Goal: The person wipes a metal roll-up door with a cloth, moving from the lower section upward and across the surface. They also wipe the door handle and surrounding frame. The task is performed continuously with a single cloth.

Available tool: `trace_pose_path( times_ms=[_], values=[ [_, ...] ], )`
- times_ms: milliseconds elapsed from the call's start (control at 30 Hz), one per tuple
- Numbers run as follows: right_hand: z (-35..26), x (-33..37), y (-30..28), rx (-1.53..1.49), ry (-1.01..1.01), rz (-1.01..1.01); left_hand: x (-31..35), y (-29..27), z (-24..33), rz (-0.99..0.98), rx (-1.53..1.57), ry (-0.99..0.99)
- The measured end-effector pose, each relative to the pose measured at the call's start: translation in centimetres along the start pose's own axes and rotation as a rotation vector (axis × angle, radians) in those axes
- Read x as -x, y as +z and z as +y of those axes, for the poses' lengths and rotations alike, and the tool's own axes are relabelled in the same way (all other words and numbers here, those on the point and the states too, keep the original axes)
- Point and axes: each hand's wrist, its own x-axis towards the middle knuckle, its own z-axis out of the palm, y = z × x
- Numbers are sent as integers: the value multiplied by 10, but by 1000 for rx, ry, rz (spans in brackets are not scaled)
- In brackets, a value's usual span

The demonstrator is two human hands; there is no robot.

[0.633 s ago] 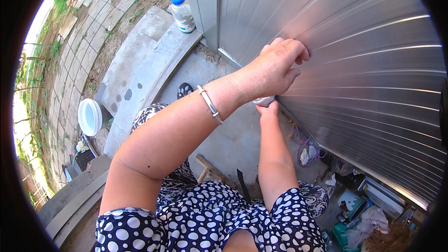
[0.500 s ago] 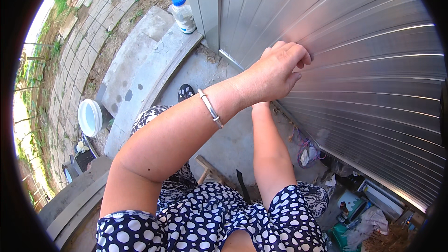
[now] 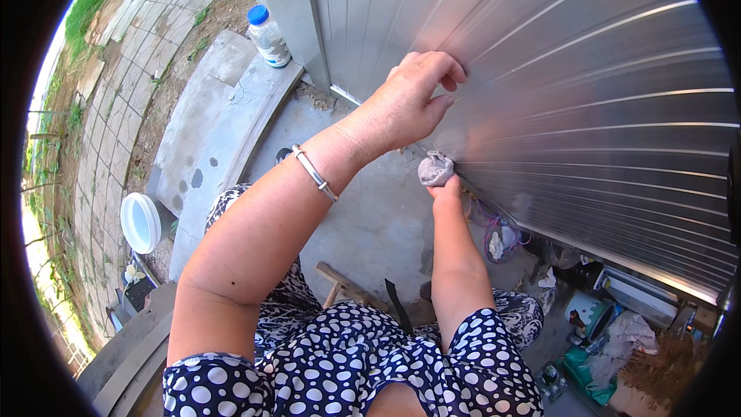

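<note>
My left hand (image 3: 421, 93), a silver bangle on its wrist, is raised against the ribbed metal door panel (image 3: 540, 100). Its fingers are loosely bent, the thumb stands apart from them, and nothing shows in its grasp. Lower down, by the panel's bottom part, my right hand (image 3: 445, 188) grips a bunched grey rag (image 3: 436, 169). The rag hides most of those fingers; it looks to be at or close to the panel, though contact cannot be made out.
A clear jar with a blue lid (image 3: 268, 37) stands on the concrete step (image 3: 224, 108) at left. Near it is a white bucket (image 3: 141, 222). A small wooden stool (image 3: 340, 282) sits by my legs. Purple cord (image 3: 494, 232) and bags, including a green one (image 3: 585, 374), lie at lower right.
The right hand has come out from behind my left hand, bringing the grey rag into view. My left hand sits further left in the picture, as the view has shifted.
</note>
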Motion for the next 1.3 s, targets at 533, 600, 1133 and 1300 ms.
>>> trace_pose_path(
  times_ms=[533,600,1133,1300],
  values=[
    [-61,137,-58,469,-622,-117,-7,8,-3,60,93,-114],
    [-56,192,-24,795,-892,-174,-9,12,-2,78,111,-109],
    [-185,452,167,1143,-2990,352,-9,12,-5,75,115,-77],
    [-142,388,161,1411,-2898,372,-11,6,-4,-1,104,-115]
  ],
)
